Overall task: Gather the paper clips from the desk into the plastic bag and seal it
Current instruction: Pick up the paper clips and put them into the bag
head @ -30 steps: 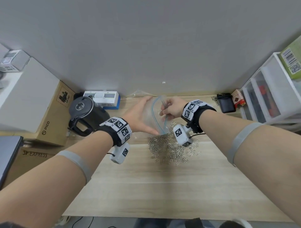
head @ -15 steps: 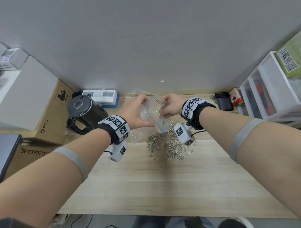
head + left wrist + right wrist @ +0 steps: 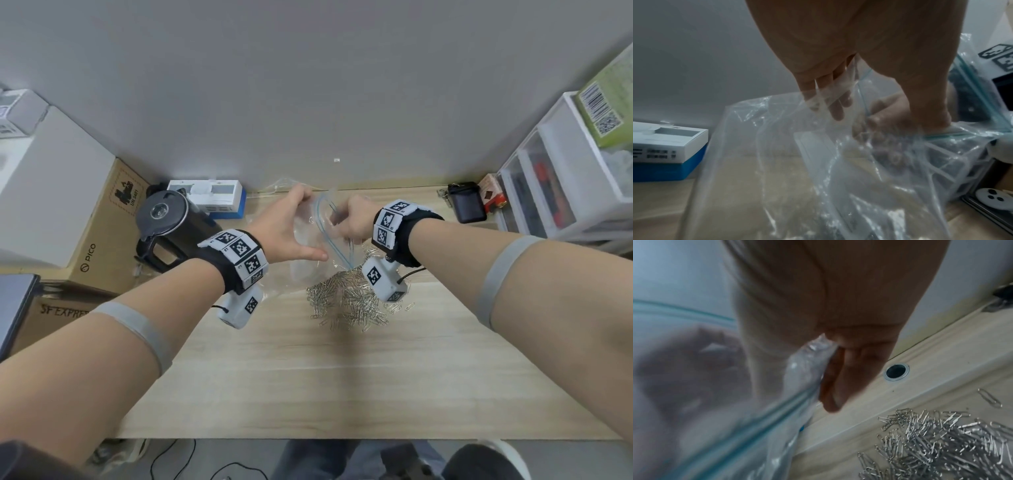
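Paper clips (image 3: 346, 303) heaped on bench (image 3: 308, 383), directly below right hand (image 3: 352, 219); zip-lock bag (image 3: 310, 236) mouth pinched by right fingers (image 3: 840, 386), left hand (image 3: 287, 233) apparently gripping opposite lip.

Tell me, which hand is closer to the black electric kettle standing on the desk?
Left. The left hand, gripping the clear plastic bag, is just right of the black electric kettle; the right hand grips the bag's far side, beyond it.

Light wood desk (image 3: 308, 394) against plain grey wall (image 3: 308, 85). Cardboard boxes (image 3: 102, 233) and black kettle (image 3: 168, 229) left, white drawer unit (image 3: 561, 178) right. Even light.
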A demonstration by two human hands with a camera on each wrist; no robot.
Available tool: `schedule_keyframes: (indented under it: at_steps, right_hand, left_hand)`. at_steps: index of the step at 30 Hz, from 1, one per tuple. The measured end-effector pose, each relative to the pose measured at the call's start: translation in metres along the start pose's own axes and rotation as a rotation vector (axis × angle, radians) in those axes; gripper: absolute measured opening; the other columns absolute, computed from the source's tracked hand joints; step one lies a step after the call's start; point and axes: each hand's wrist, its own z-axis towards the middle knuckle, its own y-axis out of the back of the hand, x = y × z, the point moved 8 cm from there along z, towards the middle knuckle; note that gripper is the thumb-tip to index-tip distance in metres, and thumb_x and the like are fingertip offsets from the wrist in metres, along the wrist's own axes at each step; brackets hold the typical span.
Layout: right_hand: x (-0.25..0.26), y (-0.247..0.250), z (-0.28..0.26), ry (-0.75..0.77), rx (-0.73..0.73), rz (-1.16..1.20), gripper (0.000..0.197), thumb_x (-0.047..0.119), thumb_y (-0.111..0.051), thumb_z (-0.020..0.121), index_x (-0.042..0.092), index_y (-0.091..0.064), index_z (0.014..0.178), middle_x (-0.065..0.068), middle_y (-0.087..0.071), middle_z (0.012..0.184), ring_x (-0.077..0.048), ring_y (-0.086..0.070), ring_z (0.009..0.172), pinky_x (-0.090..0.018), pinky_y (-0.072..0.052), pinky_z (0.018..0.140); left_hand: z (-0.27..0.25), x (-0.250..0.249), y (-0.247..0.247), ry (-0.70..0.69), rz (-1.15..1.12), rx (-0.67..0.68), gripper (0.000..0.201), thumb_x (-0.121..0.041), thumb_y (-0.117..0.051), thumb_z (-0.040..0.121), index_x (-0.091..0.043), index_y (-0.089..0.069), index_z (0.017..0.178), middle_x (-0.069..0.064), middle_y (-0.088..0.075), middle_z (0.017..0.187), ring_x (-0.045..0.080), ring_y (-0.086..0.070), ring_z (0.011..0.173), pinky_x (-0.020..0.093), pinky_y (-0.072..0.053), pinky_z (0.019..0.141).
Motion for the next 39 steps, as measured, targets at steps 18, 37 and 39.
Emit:
schedule_keyframes:
  at_steps: [18, 37, 39]
  right_hand:
    - [-0.006, -0.017, 0.01, -0.075, -0.039, 0.231, 0.008, 0.017, -0.056, 0.099, 0.011, -0.06, 0.096, -0.01, -0.074, 0.07, -0.027, -0.071, 0.063, -0.026, -0.055, 0.047]
    - [-0.04, -0.011, 0.015, -0.162, -0.059, 0.322, 0.047, 0.046, -0.062, 0.087, 0.014, -0.058, 0.12, -0.011, -0.069, 0.101, -0.022, -0.069, 0.077, -0.034, -0.059, 0.071]
    - [-0.052, -0.001, 0.013, -0.163, -0.137, 0.044, 0.051, 0.046, -0.062, 0.084, 0.016, -0.058, 0.125, -0.006, -0.066, 0.107, -0.024, -0.067, 0.091, -0.038, -0.059, 0.082]
  left_hand:
    - [-0.02, 0.014, -0.006, 0.085, 0.177, 0.012, 0.162, -0.066, -0.093, 0.034, -0.022, 0.002, 0.157, 0.006, -0.025, 0.161, 0.02, -0.028, 0.148, 0.041, -0.028, 0.121]
    - [-0.029, 0.037, -0.003, 0.081, 0.258, -0.116, 0.113, -0.05, -0.088, 0.053, -0.015, -0.036, 0.147, 0.003, -0.049, 0.145, 0.022, -0.046, 0.134, 0.047, -0.039, 0.112]
    - [-0.033, 0.05, -0.005, 0.127, 0.284, -0.085, 0.114, -0.052, -0.087, 0.052, -0.016, -0.036, 0.147, 0.002, -0.049, 0.145, 0.022, -0.046, 0.134, 0.044, -0.039, 0.112]
